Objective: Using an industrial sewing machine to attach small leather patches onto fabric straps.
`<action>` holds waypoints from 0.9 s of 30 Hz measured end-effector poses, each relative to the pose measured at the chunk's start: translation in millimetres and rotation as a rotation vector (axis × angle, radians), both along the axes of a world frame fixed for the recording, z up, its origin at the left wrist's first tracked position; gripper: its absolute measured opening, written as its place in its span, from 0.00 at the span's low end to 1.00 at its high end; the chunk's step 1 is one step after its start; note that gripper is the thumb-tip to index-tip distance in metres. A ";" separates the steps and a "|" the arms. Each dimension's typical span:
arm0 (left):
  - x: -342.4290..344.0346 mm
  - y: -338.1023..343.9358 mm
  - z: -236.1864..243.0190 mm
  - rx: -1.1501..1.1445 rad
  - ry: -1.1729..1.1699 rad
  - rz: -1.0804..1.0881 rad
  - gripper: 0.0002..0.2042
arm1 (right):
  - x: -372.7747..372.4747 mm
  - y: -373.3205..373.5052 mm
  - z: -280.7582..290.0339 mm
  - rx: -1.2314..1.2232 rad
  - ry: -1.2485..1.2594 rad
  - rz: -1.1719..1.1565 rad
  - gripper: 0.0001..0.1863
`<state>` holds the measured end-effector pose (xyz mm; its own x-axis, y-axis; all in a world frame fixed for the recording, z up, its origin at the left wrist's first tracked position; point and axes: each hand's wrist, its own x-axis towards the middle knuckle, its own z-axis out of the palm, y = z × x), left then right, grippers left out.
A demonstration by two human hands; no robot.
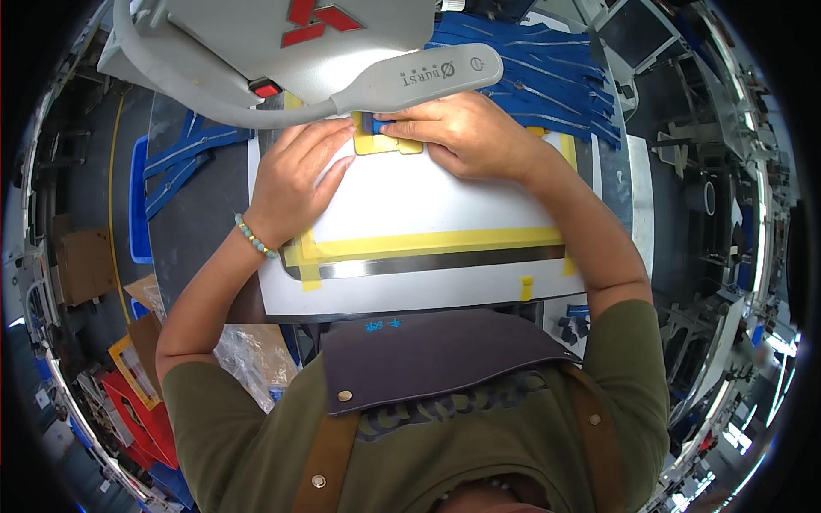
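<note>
Two hands show in the head view. The left hand [295, 175], fingers together and thumb apart, is at the left edge of a yellow plate [385, 147]. The right hand's [462, 132] fingertips touch the blue piece [376, 126] on it; whether clamped, I cannot tell.

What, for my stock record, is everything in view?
Machine head: 1, grey, top
Gooseneck lamp: 1, grey, upper centre
Fabric strips: many, blue, both sides
Table: 1, dark, centre
Plate: count unclear, yellow, upper centre
Small piece: 1, blue, at plate
Sheets: count unclear, white, centre
Tape strips: several, yellow, on sheets
Bin: 1, blue, left
Cardboard: several, brown, left
Container: 1, red, lower left
Apron: 1, purple, worn
Left hand: 1, bare, by plate
Right hand: 1, bare, at small piece
</note>
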<state>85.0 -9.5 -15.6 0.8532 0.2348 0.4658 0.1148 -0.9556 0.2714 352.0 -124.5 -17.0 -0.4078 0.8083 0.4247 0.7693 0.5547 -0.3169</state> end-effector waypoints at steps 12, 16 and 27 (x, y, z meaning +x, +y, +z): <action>6.0 -0.9 -3.0 -0.039 0.117 -0.079 0.24 | -5.7 0.7 -0.8 0.077 -0.082 0.012 0.17; 8.7 1.3 -4.6 -0.058 0.105 -0.088 0.23 | -4.8 0.7 -7.3 0.134 -0.022 -0.009 0.14; 23.8 7.1 -7.8 0.119 0.079 -0.101 0.18 | -5.2 -0.3 -8.3 0.221 0.002 -0.098 0.14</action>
